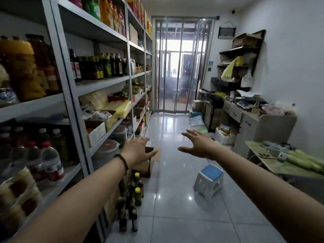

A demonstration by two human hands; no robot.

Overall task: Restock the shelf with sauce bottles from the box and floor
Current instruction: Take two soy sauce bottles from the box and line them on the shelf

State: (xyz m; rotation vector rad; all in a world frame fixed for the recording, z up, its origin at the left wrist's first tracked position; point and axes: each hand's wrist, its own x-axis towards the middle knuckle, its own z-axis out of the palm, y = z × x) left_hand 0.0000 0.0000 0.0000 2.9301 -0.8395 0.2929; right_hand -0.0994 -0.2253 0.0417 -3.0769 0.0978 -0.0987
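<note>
Bare tiled aisle (175, 216) ahead; sauce bottles (133, 199), box (145, 165) crowd shelf (73, 95) foot; stool (208, 179) right.

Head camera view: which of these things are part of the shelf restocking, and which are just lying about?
Part of the job:
- sauce bottles on the floor
- cardboard box
- shelf with dark bottles
- left hand and right hand, both open and empty

Just lying about:
- blue-topped stool
- folding table
- cluttered desk
</note>
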